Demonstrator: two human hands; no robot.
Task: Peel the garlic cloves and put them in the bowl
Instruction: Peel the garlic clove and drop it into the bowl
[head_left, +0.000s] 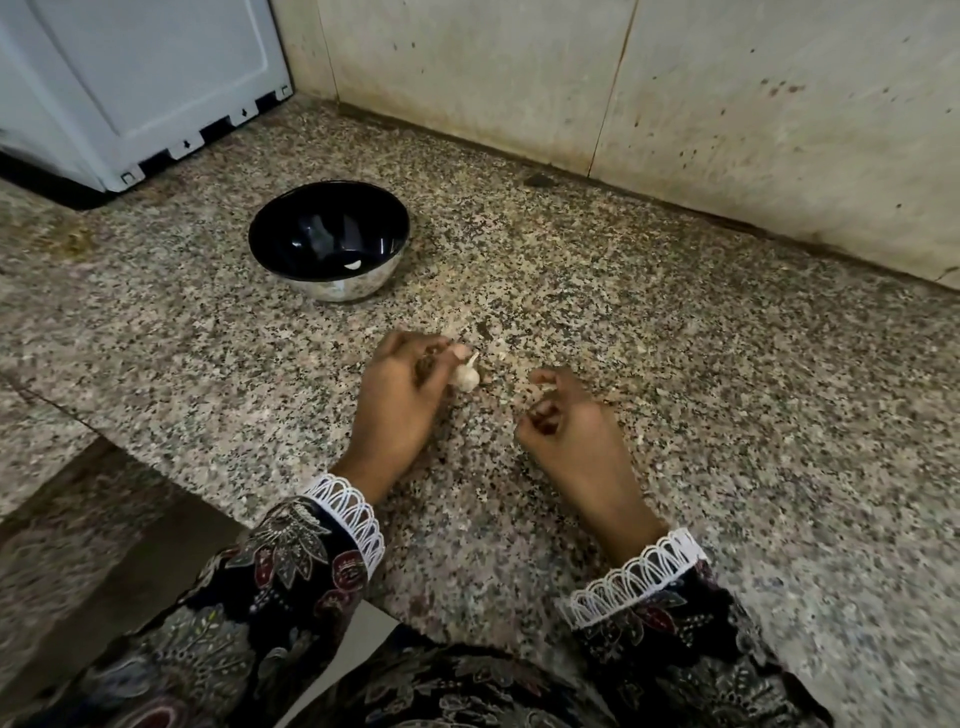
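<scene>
Left hand (402, 387): fingers curled down over a garlic bulb (465, 373), gripping it from the left side; the bulb's pale body and stem tip show just past the fingertips, low against the speckled granite desk (675, 338). Wrist and forearm lie on the desk.

Right hand (558, 418): just right of the bulb, apart from it. Fingers curled in toward the palm, thumb and forefinger pinched together on a small pale scrap, either a clove or a bit of skin (540, 387); too small to tell which.

Bits of papery peel (501, 356) lie on the desk just beyond the two hands, hard to separate from the stone pattern.

Bowl (329, 240): dark glossy inside, metal outside, upright on the desk, far and left of the hands, well apart from them. One small white piece (352, 266) rests low against its near inner wall, probably a peeled clove. Other light shapes in the bowl read as reflections.

Far left: a white appliance (140, 88) stands on the desk. Stained tiled wall (675, 104) along the far edge. Both sleeves (291, 566) dark floral print with white lace cuffs.
</scene>
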